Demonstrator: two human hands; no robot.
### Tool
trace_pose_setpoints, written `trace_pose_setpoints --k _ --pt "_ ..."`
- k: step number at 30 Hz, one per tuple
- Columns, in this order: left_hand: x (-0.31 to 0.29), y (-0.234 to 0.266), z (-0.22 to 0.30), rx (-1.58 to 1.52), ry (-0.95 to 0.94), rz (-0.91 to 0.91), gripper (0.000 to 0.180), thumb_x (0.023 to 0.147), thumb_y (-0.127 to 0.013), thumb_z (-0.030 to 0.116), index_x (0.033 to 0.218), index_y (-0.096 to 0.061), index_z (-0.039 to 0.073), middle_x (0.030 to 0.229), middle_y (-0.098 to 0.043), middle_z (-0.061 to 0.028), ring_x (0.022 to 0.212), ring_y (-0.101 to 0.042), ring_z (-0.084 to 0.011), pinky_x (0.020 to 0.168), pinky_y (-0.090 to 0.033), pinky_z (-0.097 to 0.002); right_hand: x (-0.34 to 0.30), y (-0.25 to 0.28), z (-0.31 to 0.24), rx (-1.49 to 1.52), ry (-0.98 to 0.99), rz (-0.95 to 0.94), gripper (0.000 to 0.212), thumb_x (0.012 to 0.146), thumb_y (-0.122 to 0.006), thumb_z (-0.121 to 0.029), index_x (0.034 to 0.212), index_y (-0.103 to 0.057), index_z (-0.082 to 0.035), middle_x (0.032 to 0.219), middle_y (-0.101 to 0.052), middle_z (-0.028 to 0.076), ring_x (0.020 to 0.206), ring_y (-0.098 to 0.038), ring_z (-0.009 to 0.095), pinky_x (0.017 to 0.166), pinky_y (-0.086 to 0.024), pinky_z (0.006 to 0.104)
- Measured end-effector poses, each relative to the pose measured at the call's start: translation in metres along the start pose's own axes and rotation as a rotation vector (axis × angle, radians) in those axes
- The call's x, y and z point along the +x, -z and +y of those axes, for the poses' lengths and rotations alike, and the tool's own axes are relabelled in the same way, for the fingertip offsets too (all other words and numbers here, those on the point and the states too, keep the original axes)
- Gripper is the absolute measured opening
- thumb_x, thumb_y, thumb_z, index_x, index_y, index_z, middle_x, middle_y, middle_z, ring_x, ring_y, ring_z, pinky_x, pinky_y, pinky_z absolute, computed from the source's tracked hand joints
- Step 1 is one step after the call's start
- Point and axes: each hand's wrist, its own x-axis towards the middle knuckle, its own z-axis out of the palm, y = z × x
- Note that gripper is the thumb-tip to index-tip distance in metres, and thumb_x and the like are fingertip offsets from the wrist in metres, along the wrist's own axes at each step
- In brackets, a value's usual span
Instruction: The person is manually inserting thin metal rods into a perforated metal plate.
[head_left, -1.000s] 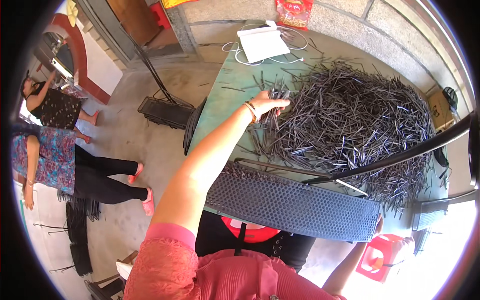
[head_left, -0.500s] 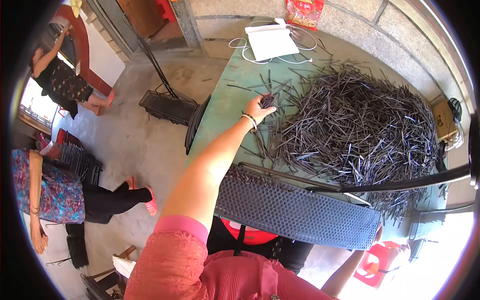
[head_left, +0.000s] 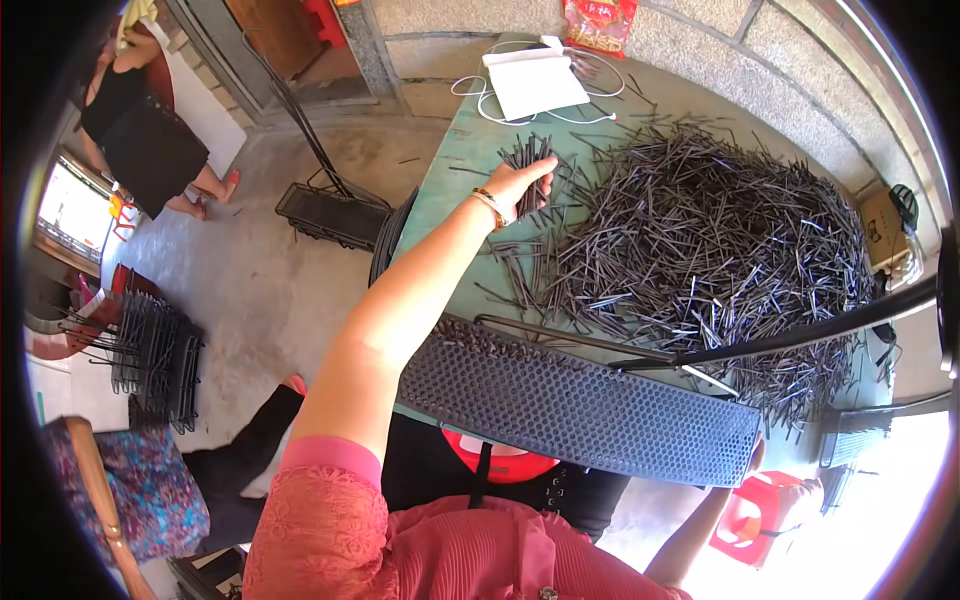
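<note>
My left hand (head_left: pixel 522 190), reaching over the green table (head_left: pixel 470 290), is closed around a bunch of thin dark sticks (head_left: pixel 530 152). The bunch pokes out past my thumb. To its right spreads a big loose heap of the same short dark sticks (head_left: pixel 720 230). Along the table's near edge lies a long black perforated tray (head_left: pixel 590 415), with a row of stick ends packed along its upper left side. My right hand (head_left: pixel 757 456) grips the tray's right end; most of its fingers are hidden behind it.
A black bar (head_left: pixel 800 335) arches across the heap. At the table's back lie a white device (head_left: pixel 535 85) with cables and a red snack bag (head_left: pixel 600 25). Left on the floor are a long-handled black rack (head_left: pixel 335 215) and stacked racks (head_left: pixel 155 350). Two people are at the left.
My left hand has lifted slightly and turned, with the bunch now upright in it. The lower-left person has moved nearer the bottom of the view; the upper-left person has turned.
</note>
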Motion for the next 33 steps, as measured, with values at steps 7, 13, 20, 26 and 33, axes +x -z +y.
trace_pose_setpoints --k 7,13,20,26,33 --pt "-0.070 -0.010 0.028 -0.336 -0.148 -0.146 0.018 0.086 -0.067 0.025 0.093 -0.060 0.010 0.072 -0.057 0.0015 0.061 -0.054 -0.0099 0.054 -0.045 -0.0269 0.018 0.032 -0.003 0.095 -0.205 0.024 0.024 0.090 -0.059 -0.027 0.090 -0.062 -0.003 0.071 -0.056 0.001 0.058 -0.049 0.009 0.051 -0.038 0.0215" --pt "-0.175 -0.026 0.028 -0.407 -0.151 -0.114 0.030 0.091 -0.058 0.023 0.115 -0.053 0.007 0.074 -0.047 0.0025 0.063 -0.044 -0.0078 0.057 -0.038 -0.0241 -0.034 0.029 -0.121 -0.213 0.239 0.392 0.022 0.092 -0.051 -0.018 0.098 -0.062 0.000 0.076 -0.054 0.004 0.057 -0.045 0.010 0.048 -0.035 0.0210" --pt "-0.270 -0.051 -0.028 -0.520 -0.035 -0.201 0.032 0.091 -0.059 0.022 0.116 -0.050 0.004 0.074 -0.049 0.0001 0.063 -0.049 -0.0105 0.058 -0.043 -0.0274 -0.167 -0.118 -0.189 0.004 0.051 -0.316 0.030 0.089 -0.051 -0.007 0.116 -0.056 0.003 0.088 -0.061 0.010 0.064 -0.056 0.012 0.056 -0.047 0.0234" --pt "-0.316 -0.063 -0.079 -0.600 0.188 -0.179 0.027 0.090 -0.060 0.018 0.112 -0.052 0.003 0.073 -0.051 -0.0005 0.061 -0.050 -0.0086 0.055 -0.042 -0.0248 -0.242 -0.195 -0.204 0.457 -0.124 -1.000 0.049 0.089 -0.060 -0.007 0.133 -0.041 0.002 0.108 -0.056 0.012 0.073 -0.060 0.015 0.068 -0.052 0.0284" --pt "-0.339 -0.069 -0.104 -0.566 0.276 -0.174 0.025 0.092 -0.057 0.021 0.112 -0.053 0.006 0.070 -0.047 0.0031 0.060 -0.044 -0.0074 0.055 -0.037 -0.0240 -0.258 -0.190 -0.204 0.395 0.104 -0.935 0.019 0.093 -0.053 -0.009 0.103 -0.060 0.006 0.095 -0.057 0.013 0.063 -0.061 0.014 0.062 -0.049 0.0238"
